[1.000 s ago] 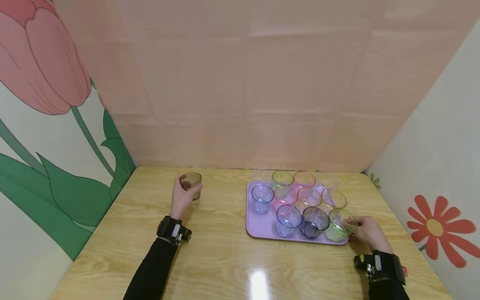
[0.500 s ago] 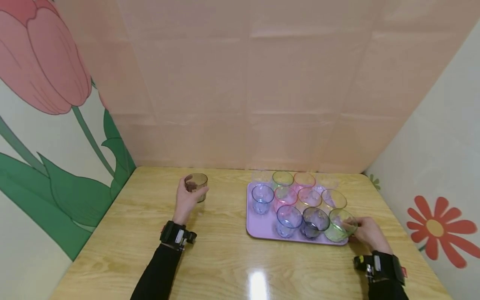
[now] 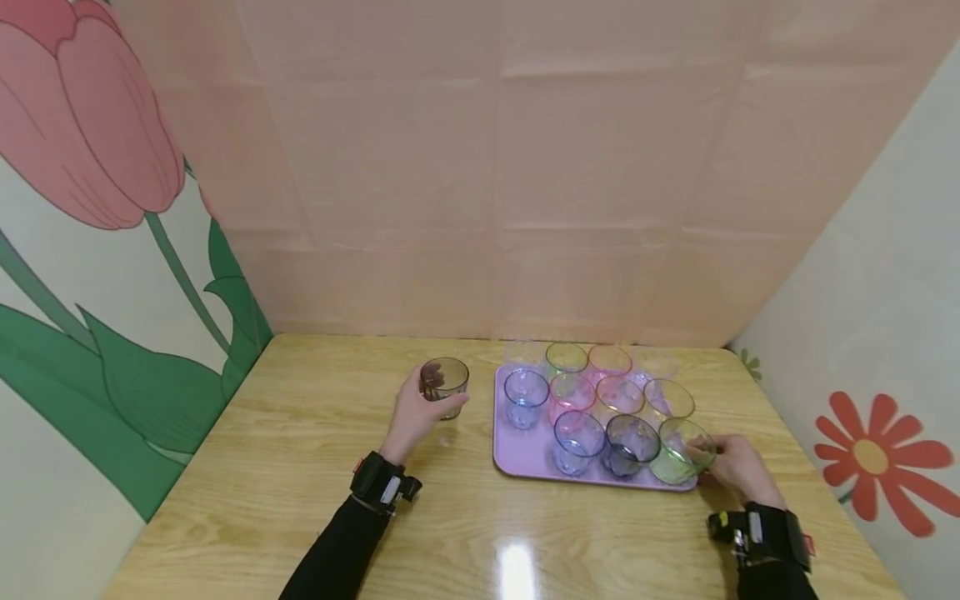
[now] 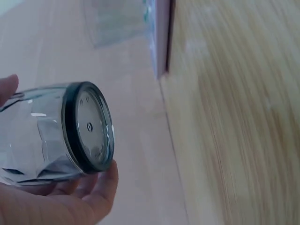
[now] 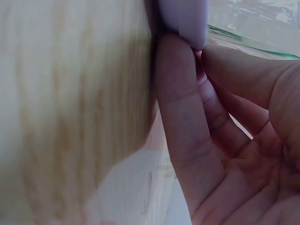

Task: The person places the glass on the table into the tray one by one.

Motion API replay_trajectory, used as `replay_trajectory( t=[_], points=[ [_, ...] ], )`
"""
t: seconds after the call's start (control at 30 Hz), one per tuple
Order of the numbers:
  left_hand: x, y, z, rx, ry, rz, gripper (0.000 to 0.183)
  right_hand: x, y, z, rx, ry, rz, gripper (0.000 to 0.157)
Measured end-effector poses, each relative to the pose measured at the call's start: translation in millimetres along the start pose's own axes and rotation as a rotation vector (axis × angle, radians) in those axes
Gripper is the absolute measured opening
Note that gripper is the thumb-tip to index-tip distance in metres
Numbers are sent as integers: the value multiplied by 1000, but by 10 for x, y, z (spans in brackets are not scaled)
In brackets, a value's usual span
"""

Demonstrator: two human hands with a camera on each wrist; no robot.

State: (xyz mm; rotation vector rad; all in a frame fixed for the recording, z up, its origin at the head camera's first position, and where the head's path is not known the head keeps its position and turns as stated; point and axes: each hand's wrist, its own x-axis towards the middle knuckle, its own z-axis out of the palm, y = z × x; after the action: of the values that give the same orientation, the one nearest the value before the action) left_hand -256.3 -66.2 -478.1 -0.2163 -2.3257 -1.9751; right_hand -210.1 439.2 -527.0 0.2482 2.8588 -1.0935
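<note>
My left hand (image 3: 417, 412) grips a smoky grey drinking glass (image 3: 452, 379) around its side, left of the tray. In the left wrist view the round base of the glass (image 4: 91, 127) faces the camera, raised off the wooden table, with the fingers curled beneath its wall. A lilac tray (image 3: 528, 460) carries several tinted tumblers. At its front right corner my right hand (image 3: 742, 468) pinches the tray edge (image 5: 187, 23), forefinger under it and thumb on the upper side. Beside that hand stands a green glass (image 3: 672, 461), partly overlapping the fingers in the head view.
Along the tray's front are a dark glass (image 3: 630, 446) and a blue glass (image 3: 577, 446); another blue one (image 3: 525, 400) stands at its left. Pink, yellow and clear tumblers fill the back. A pinkish wall covering (image 3: 480, 208) rises behind the table (image 3: 435, 517).
My left hand has carried the smoky grey glass to the right, closer to the tray. The right hand, the tray and its glasses have stayed in place.
</note>
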Motion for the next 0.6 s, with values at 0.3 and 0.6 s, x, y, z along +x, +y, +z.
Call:
replay_trajectory(
  t=[0.3,0.6],
  points=[
    [-99,-7,277,134,-107,70,71,-5,-5,1,88,-42,87,45],
    [-186,-13,440,175,-184,97,73,-7,-17,-3,50,-25,54,44]
  ],
)
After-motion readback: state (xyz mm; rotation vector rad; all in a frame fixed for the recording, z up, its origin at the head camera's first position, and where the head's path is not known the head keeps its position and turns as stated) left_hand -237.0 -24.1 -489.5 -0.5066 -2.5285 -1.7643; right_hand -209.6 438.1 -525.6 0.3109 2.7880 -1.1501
